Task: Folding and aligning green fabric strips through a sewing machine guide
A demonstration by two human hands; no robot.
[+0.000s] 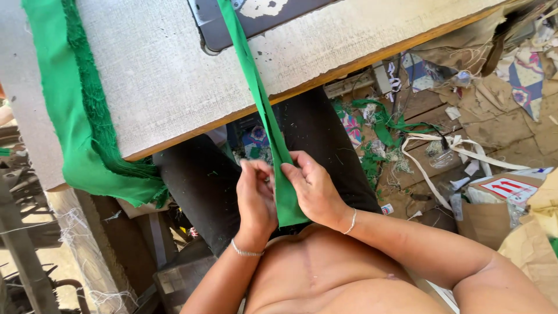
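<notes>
From the head view, a long green fabric strip (264, 110) runs from twelve o'clock, where it comes off the dark metal plate (256, 17) set in the worktable (174, 75), down toward six o'clock and ends between the two hands over the person's lap. The strip is bright green, flat and narrow at the top, folded lengthwise along much of its run, and it widens to a smooth band at its lower end near the belly. The left hand (256, 200) sits at about seven o'clock of the strip's lower part, its fingers curled closed and pinching the strip's left edge. The right hand (314, 189) lies at about four o'clock of it, fingers bent over the strip's right edge and gripping it, thumb toward the cloth. Each wrist wears a thin silvery bracelet. Black trousers (197, 180) cover the legs under the hands. At nine o'clock a wider piece of green cloth with a frayed fringe (81, 116) drapes over the table's left end and hangs off its front edge. At three o'clock the floor (500, 128) is strewn with fabric scraps, pale strips, paper and torn cardboard (535, 232).
</notes>
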